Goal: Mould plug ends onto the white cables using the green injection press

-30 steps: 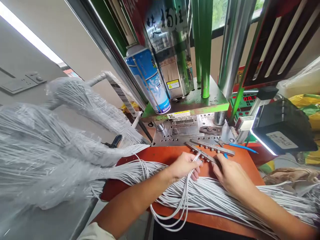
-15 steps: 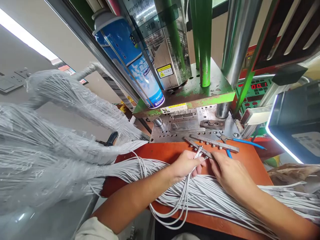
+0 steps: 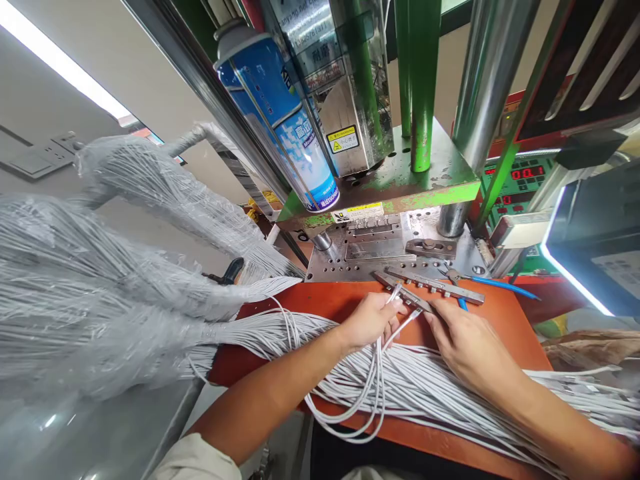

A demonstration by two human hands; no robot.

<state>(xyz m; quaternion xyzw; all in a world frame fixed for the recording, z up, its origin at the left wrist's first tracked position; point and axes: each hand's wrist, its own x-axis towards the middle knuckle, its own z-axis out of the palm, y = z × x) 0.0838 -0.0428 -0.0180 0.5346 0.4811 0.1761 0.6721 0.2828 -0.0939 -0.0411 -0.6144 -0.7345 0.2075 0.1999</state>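
Several white cables (image 3: 379, 377) are pinched in my left hand (image 3: 371, 321), their connector ends poking up past the thumb and fingers. My right hand (image 3: 467, 340) grips the right end of a slim metal bar (image 3: 411, 298) with small studs along its edge. One cable's connector (image 3: 415, 315) lies against that bar near my right fingers. Just behind is a second studded metal bar (image 3: 457, 291) on the orange-brown work surface (image 3: 505, 327). A thick bundle of white cables (image 3: 425, 387) runs beneath both hands.
Blue-handled cutters (image 3: 503, 285) lie behind the bars. A green press with a steel base plate (image 3: 340, 270) stands beyond, with a blue spray can (image 3: 285, 127) on its upper plate. Plastic-wrapped cable bundles (image 3: 125, 307) fill the left, and a lit panel (image 3: 595, 247) is at right.
One cable has separated from the bunch in my left hand, with its connector now at the metal bar near my right fingers. The whole view has shifted slightly.
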